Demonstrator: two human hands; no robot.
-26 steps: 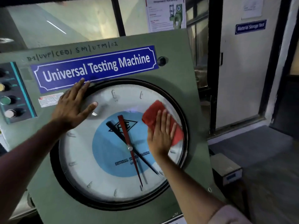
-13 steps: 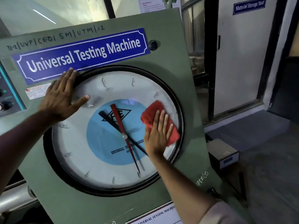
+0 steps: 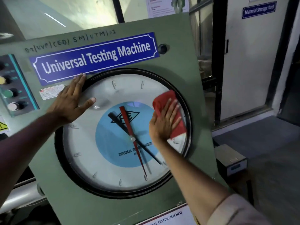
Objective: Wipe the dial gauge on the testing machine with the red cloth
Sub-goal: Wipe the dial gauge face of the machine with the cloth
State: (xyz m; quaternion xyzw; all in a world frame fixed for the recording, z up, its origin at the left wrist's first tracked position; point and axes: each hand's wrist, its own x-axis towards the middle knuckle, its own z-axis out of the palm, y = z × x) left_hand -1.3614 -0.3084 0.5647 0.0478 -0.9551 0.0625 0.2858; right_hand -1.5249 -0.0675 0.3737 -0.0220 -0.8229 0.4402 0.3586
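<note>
A large round dial gauge (image 3: pixel 103 153) with a black rim, white face, blue centre and red and black pointers fills the green panel of the testing machine (image 3: pixel 178 62). My right hand (image 3: pixel 164 122) presses the red cloth (image 3: pixel 167 98) flat against the glass at the dial's right side, close to the rim. My left hand (image 3: pixel 73 101) lies flat with fingers spread on the dial's upper left rim, its thumb on the glass and fingertips touching the blue nameplate.
A blue "Universal Testing Machine" nameplate (image 3: pixel 95 56) sits above the dial. A control strip with push buttons (image 3: pixel 11 93) is at the far left. A small grey box (image 3: pixel 230 159) stands on the floor to the right, near a white door (image 3: pixel 248 62).
My right hand has slid the red cloth outward and up toward the dial's right rim. The left hand has stayed on the upper left rim. The camera view has shifted.
</note>
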